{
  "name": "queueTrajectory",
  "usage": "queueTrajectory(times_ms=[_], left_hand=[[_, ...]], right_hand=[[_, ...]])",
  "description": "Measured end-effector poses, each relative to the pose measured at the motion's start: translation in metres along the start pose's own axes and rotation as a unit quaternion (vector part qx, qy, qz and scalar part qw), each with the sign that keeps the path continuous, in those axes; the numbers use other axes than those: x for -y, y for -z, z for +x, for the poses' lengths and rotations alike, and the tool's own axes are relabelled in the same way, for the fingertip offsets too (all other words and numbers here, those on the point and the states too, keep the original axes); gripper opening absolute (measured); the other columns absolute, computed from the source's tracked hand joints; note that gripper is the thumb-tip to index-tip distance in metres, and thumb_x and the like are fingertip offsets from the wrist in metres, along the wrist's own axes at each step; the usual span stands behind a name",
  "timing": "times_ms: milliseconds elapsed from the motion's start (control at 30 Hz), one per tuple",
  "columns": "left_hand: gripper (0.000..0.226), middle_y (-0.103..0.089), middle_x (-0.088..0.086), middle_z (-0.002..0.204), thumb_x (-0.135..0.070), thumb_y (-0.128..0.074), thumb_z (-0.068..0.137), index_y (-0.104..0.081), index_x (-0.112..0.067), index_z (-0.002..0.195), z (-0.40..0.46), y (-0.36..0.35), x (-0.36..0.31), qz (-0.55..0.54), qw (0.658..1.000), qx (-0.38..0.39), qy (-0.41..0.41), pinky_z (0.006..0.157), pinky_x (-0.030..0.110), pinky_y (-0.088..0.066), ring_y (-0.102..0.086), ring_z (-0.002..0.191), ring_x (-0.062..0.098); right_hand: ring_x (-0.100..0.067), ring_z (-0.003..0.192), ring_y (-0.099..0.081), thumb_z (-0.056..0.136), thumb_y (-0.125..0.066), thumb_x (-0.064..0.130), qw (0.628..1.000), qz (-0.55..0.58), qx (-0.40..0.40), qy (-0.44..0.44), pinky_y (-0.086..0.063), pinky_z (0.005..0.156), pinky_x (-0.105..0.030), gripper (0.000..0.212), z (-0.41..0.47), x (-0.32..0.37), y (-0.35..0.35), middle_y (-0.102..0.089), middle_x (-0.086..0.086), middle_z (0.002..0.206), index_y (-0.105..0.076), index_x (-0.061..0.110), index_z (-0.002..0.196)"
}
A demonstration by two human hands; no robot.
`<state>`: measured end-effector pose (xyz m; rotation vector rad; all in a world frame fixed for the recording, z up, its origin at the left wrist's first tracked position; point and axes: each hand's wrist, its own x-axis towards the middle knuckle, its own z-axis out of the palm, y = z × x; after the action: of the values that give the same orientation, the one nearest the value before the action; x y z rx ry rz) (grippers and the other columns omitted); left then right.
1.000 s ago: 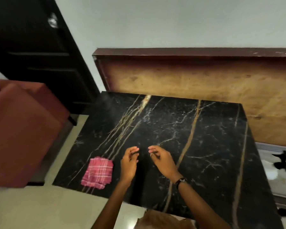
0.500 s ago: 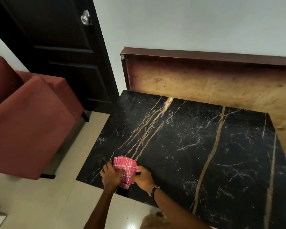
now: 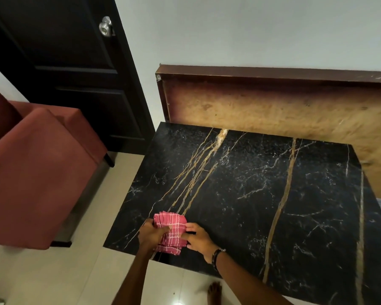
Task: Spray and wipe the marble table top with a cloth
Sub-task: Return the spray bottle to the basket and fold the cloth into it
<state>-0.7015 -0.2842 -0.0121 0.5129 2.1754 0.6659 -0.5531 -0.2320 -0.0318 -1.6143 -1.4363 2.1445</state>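
Cloth sits bunched between left hand and right hand, both seemingly grasping it.

Left hand and right hand gripping pink checked cloth, black marble table

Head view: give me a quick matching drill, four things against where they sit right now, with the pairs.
Things:
1. cloth
2. armchair
3. door knob
4. wooden board

Places:
A. leaning on the wall behind the table top
B. upper left, on the dark door
C. at the near left corner of the marble, gripped by the left hand and the right hand
D. on the floor, left of the table

Pairs: 1-C, 2-D, 3-B, 4-A
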Motion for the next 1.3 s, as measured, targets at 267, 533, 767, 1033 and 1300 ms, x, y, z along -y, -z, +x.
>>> queueTrajectory(times_ms=[267, 533, 767, 1033, 1300], left_hand=[[0.034, -0.069, 0.01, 0.089, -0.012, -0.074, 0.075, -0.064, -0.007, 0.107, -0.019, -0.021, -0.026, -0.14, 0.984, 0.102, 0.03, 0.065, 0.03, -0.051, -0.067, 0.08, 0.025], [0.024, -0.073, 0.017, 0.1, -0.012, -0.072, 0.077, -0.069, -0.01, 0.1, -0.061, -0.085, -0.102, -0.269, 0.923, 0.276, 0.01, 0.062, 0.029, -0.059, -0.073, 0.08, 0.024], [0.03, -0.073, 0.015, 0.103, -0.016, -0.073, 0.077, -0.068, -0.012, 0.106, -0.109, -0.178, -0.164, -0.239, 0.906, 0.348, -0.012, 0.068, 0.031, -0.058, -0.072, 0.083, 0.021], [0.039, -0.072, 0.006, 0.11, -0.024, -0.074, 0.076, -0.063, -0.025, 0.113, -0.189, -0.331, -0.218, -0.16, 0.903, 0.393, -0.063, 0.09, 0.043, -0.054, -0.067, 0.101, 0.023], [0.046, -0.067, 0.004, 0.11, -0.01, -0.069, 0.08, -0.054, -0.019, 0.123, -0.282, -0.513, -0.269, -0.142, 0.875, 0.461, -0.05, 0.07, 0.027, -0.058, -0.067, 0.095, 0.017]], right_hand=[[-0.02, 0.11, -0.058, 0.092, -0.061, 0.015, 0.995, 0.098, -0.022, -0.017, -0.049, 0.072, -0.021, 0.034, -0.018, -0.009, 0.042, -0.059, -0.009, 0.124, -0.053, 0.013, 0.124], [-0.014, 0.117, -0.057, 0.087, -0.062, 0.042, 0.964, 0.261, -0.028, 0.043, -0.04, 0.101, -0.033, 0.042, -0.056, -0.02, 0.132, -0.065, 0.001, 0.124, -0.056, 0.026, 0.125], [-0.022, 0.112, -0.063, 0.085, -0.065, 0.03, 0.942, 0.305, -0.055, 0.126, -0.045, 0.102, -0.044, 0.044, -0.102, -0.034, 0.234, -0.068, -0.008, 0.119, -0.059, 0.015, 0.126], [-0.027, 0.105, -0.067, 0.084, -0.067, 0.021, 0.914, 0.329, -0.168, 0.17, -0.054, 0.086, -0.04, 0.042, -0.169, -0.083, 0.39, -0.07, -0.011, 0.114, -0.059, 0.016, 0.125], [-0.033, 0.098, -0.069, 0.084, -0.068, 0.011, 0.9, 0.308, -0.278, 0.134, -0.057, 0.082, -0.043, 0.04, -0.234, -0.166, 0.579, -0.071, -0.015, 0.109, -0.059, 0.007, 0.122]])
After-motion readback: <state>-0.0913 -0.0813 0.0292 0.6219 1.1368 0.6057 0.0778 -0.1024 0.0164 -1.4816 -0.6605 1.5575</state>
